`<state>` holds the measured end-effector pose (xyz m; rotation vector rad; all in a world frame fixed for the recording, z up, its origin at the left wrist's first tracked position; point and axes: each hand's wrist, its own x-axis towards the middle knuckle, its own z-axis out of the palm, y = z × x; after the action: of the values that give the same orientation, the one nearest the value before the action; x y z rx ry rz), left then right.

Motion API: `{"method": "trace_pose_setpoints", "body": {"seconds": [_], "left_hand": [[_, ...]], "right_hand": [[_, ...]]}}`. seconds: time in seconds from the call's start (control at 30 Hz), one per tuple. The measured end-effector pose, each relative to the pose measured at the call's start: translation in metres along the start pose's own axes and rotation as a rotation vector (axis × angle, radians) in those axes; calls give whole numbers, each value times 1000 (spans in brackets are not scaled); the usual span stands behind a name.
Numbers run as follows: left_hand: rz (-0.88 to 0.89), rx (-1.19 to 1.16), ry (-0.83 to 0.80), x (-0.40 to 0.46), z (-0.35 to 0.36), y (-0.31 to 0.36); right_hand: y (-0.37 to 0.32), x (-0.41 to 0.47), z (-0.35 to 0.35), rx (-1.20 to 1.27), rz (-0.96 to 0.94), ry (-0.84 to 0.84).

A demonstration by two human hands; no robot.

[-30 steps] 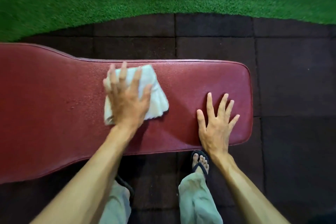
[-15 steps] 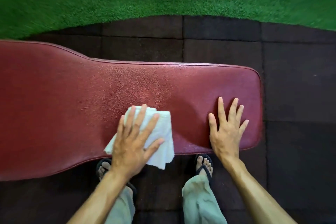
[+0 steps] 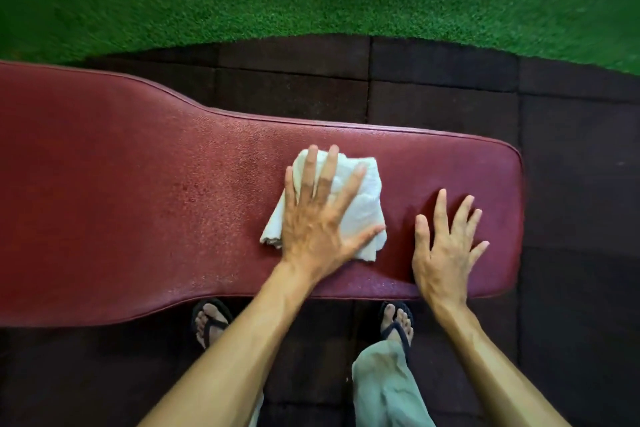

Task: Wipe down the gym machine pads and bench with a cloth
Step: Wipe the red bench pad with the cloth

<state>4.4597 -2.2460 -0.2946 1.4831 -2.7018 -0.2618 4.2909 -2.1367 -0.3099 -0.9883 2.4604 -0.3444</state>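
Red bench (image 3: 138, 204): left hand (image 3: 317, 225) flat on cloth (image 3: 363, 204); right hand (image 3: 443, 253) braced.

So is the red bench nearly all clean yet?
Hard to say how much is done. Right now the left hand presses the white cloth flat on the bench, near its narrow end. The right hand just rests beside it. The wide part looks speckled, maybe not wiped. No other pads are in view.
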Motion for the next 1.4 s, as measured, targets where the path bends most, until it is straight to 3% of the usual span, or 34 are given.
{"method": "trace_pose_setpoints", "body": {"seconds": [0.2, 0.4, 0.47, 0.6, 0.7, 0.8, 0.97, 1.1, 1.27, 1.4], "left_hand": [[68, 53, -25, -99, -19, -89], [-171, 12, 35, -34, -46, -168], [-193, 30, 79, 6, -45, -167], [-49, 86, 83, 37, -28, -117], [70, 45, 23, -3, -26, -98], [139, 27, -29, -64, -36, -125], [57, 14, -41, -102, -55, -201], [-179, -26, 53, -33, -67, -240], [-62, 69, 90, 48, -60, -216], [34, 35, 55, -12, -52, -198]], "right_hand": [[-52, -13, 23, -123, -175, -27], [-102, -23, 52, -105, -178, 17], [-109, -24, 57, -84, -149, 51], [-109, -24, 59, -73, -127, 77], [-107, -24, 56, -64, -143, 52], [-112, -25, 56, -73, -139, 56], [-137, -34, 66, -110, -177, 45], [-172, -48, 89, -192, -338, 24], [-182, -51, 101, -175, -266, 101], [-188, -49, 101, -119, -225, 132]]}}
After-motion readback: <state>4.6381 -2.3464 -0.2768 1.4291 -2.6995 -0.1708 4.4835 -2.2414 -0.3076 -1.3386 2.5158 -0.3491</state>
